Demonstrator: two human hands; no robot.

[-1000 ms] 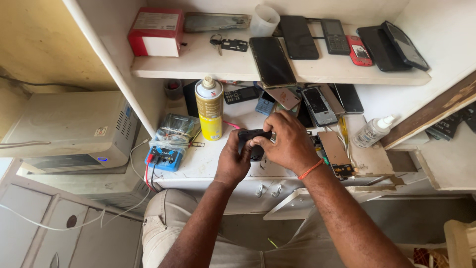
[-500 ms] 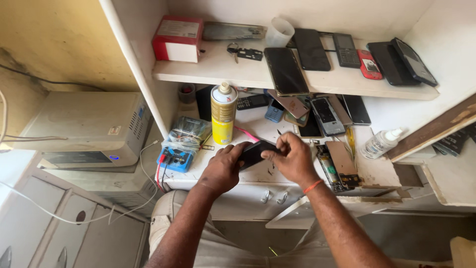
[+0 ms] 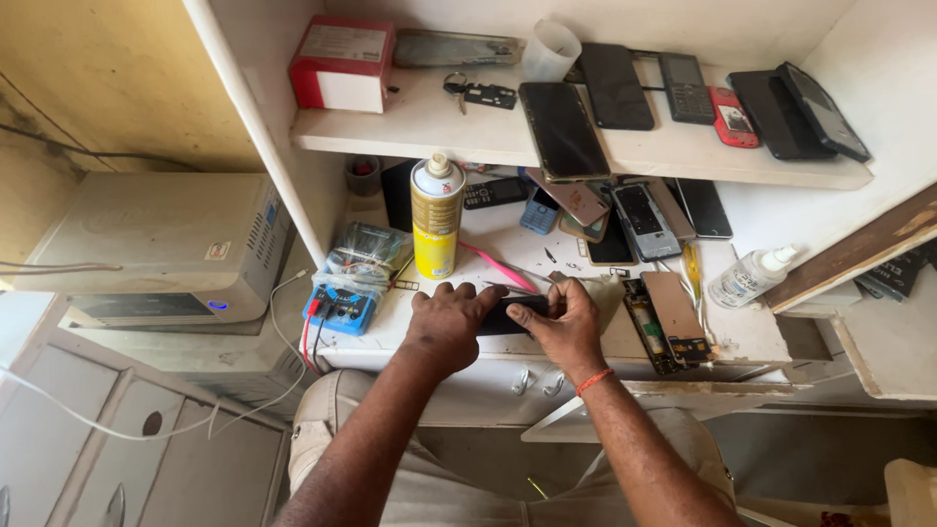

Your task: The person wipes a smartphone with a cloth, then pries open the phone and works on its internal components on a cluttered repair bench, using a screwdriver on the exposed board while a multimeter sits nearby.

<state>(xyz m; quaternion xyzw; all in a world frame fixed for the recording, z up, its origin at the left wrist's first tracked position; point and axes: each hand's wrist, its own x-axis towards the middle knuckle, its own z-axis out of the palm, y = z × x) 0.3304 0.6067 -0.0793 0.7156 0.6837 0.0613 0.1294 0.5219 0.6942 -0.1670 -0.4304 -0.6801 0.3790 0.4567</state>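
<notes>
A: Site, biggest first. Pale workbench (image 3: 752,337) under a white shelf (image 3: 420,132). Grey box unit (image 3: 146,244) stood to the left, beside the bench. On the shelf: a red and white box (image 3: 342,63), a row of dark phones (image 3: 561,127), keys (image 3: 478,93).

B: And on the bench itself?

A: Yellow spray can (image 3: 436,220) upright at the back. Blue meter (image 3: 342,303) under a bagged bundle of wires, just left of the hands. A heap of phones (image 3: 625,210) under the shelf. An opened phone frame (image 3: 669,322) and a clear squeeze bottle (image 3: 747,278) lay right of the hands. Pink tweezers (image 3: 498,268) lay just behind the fingers.

B: The hands?

A: Left hand (image 3: 449,327) and right hand (image 3: 566,327) both closed on a small black phone (image 3: 512,314), one at each end, at the front edge of the bench. It lay flat, low over the surface; whether it touched, I could not tell.

B: How would it handle?

A: My judgement: light, stiff, smooth enough to slip, and fragile if the face was glass. Best held by the long edges or the ends, thumbs off the face.
</notes>
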